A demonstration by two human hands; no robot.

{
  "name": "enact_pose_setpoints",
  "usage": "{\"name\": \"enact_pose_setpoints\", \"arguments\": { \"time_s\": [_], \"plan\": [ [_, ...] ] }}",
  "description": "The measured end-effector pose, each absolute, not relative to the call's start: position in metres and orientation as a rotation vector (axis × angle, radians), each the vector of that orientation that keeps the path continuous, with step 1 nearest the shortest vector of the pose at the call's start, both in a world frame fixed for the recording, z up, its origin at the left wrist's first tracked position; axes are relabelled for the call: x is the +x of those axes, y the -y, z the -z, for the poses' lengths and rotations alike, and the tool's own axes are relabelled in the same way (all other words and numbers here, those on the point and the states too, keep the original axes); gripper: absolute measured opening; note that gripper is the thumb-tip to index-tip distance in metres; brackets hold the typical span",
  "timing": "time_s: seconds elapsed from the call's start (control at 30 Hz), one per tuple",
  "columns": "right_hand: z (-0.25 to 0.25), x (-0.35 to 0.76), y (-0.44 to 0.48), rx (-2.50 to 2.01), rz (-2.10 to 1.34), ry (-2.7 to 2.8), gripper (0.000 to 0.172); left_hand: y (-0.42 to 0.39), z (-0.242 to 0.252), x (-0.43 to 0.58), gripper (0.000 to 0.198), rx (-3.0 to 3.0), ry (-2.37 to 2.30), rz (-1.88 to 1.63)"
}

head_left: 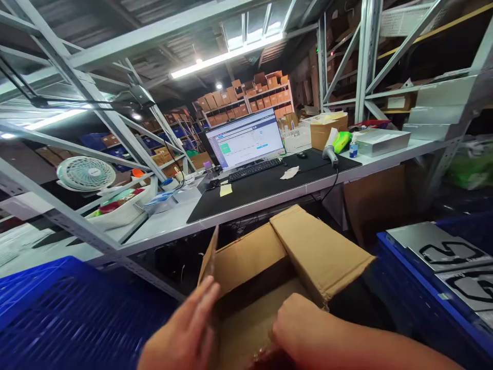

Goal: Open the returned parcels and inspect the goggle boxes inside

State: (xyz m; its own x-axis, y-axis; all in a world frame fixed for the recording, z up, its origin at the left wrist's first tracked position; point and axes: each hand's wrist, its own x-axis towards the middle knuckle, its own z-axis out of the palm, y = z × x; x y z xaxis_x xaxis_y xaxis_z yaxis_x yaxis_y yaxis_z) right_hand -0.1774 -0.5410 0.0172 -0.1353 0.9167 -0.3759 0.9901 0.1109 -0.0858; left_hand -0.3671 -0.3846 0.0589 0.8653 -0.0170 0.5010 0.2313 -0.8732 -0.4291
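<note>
An open cardboard box (254, 313) is in front of me, with its flaps folded outward. My left hand (185, 329) is at its left side, fingers stretched out and slightly blurred, lying against the left flap (208, 257). Over the inside of the box, near its right wall, my right hand (298, 326) is closed, knuckles up. Its fingertips are hidden, so I cannot tell what they hold. A dark reddish, shiny thing (265, 357) shows just below it at the lower edge of the view. The wide right flap (319, 246) leans out beyond my right hand.
A blue crate (77, 313) stands at left; another blue bin (419, 277) at right holds silver flat boxes (442, 246). Ahead, a desk (239, 209) carries a monitor (246, 141), keyboard (256, 169), scanner (330, 154) and spray bottle (353, 146). A metal frame (92, 103) rises at left.
</note>
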Motion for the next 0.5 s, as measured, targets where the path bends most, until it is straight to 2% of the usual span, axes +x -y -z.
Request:
{"name": "enact_pose_setpoints", "arguments": {
  "time_s": [0.07,0.13,0.2,0.33,0.5],
  "plan": [
    [-0.011,-0.165,0.556,2.024,0.451,-2.106,0.016,0.369,-0.074,-0.377,0.046,-2.590,0.498,0.821],
    [-0.007,-0.155,0.575,2.216,0.409,-2.086,0.017,0.355,-0.085,-0.388,0.050,-2.575,0.911,0.891],
    [-0.003,-0.150,0.593,2.373,0.406,-2.063,0.021,0.346,-0.088,-0.393,0.050,-2.559,1.117,0.913],
    [0.000,-0.156,0.617,2.534,0.418,-1.948,0.027,0.356,-0.077,-0.382,0.038,-2.713,0.846,1.039],
    [0.008,-0.168,0.635,2.690,0.247,-1.837,0.028,0.394,-0.054,-0.347,0.032,-2.843,0.374,1.177]
  ]
}}
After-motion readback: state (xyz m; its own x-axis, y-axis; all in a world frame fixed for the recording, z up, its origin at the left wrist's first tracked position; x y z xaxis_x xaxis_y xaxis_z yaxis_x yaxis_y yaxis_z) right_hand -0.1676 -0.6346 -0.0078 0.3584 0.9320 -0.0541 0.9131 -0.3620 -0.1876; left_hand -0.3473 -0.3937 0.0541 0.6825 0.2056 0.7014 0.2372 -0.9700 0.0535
